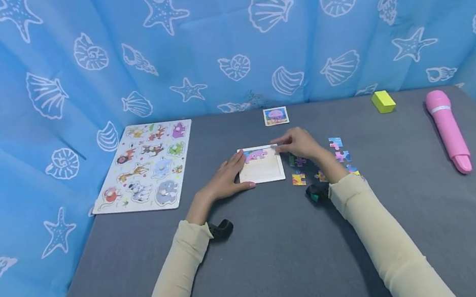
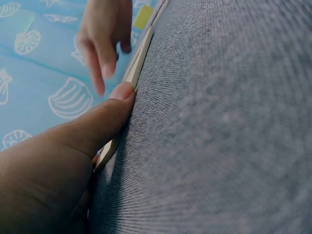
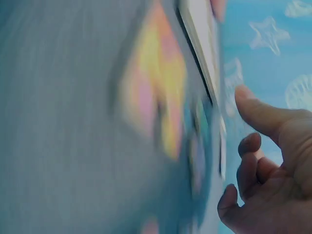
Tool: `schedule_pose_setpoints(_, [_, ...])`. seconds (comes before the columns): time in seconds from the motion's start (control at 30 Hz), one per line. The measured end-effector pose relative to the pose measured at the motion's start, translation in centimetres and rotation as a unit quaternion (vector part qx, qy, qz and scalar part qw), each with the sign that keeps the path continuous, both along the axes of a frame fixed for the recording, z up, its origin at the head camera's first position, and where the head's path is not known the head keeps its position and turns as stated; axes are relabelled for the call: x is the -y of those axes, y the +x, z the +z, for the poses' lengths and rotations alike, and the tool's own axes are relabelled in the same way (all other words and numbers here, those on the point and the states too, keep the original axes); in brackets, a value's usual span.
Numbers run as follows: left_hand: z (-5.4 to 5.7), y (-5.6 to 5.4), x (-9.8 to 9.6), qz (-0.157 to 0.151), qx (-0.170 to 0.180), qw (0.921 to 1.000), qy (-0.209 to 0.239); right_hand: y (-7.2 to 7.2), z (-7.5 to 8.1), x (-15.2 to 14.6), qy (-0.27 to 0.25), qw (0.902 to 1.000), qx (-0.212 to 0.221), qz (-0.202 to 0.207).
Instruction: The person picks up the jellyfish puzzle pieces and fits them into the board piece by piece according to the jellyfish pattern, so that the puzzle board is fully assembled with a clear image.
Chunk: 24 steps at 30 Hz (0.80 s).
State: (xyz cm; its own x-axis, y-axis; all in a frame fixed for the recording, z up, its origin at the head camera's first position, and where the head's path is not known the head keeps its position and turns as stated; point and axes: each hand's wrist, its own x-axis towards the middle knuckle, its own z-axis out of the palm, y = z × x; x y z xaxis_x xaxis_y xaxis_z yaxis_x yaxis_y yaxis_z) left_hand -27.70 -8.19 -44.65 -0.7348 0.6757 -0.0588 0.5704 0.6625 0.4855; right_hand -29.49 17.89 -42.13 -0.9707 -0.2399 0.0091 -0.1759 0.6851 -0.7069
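A shallow white puzzle tray [image 1: 262,173] lies on the table in front of me. Along its top left, joined jigsaw pieces [image 1: 255,155] show a pink shape on blue. My left hand [image 1: 225,176] rests spread at the tray's left side, its thumb pressed along the near edge, as the left wrist view also shows; its other fingers are hidden there. Above the tray's top right corner is my right hand [image 1: 299,143], fingers bent downward. In the right wrist view that hand [image 3: 273,161] has thumb and fingers apart, with nothing visible between them.
Loose jigsaw pieces [image 1: 299,179] lie right of the tray, some under the right forearm. Behind stands a small picture card [image 1: 276,116]. An animal peg board [image 1: 141,168] is at left; a yellow-green block [image 1: 383,102] and pink microphone [image 1: 447,130] are at right.
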Motion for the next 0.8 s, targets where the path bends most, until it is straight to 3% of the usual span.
schedule_pose_setpoints(0.2, [0.1,0.1,-0.1,-0.003,0.001,1.0000,-0.001,1.5,1.0,-6.6,0.029,0.9985,-0.008,-0.046])
schedule_pose_setpoints(0.4, [0.1,0.3,-0.3,-0.001,0.001,1.0000,0.007,3.5,1.2,-12.5,0.043,0.9959,0.020,-0.077])
schedule_pose_setpoints(0.63, [0.0,0.4,-0.1,-0.002,-0.010,0.9999,0.004,3.7,0.1,-14.6,0.063,0.9938,0.050,-0.077])
schedule_pose_setpoints(0.8, [0.1,0.4,-0.2,0.001,-0.004,1.0000,0.004,3.7,-0.4,-14.5,0.055,0.9949,0.045,-0.072])
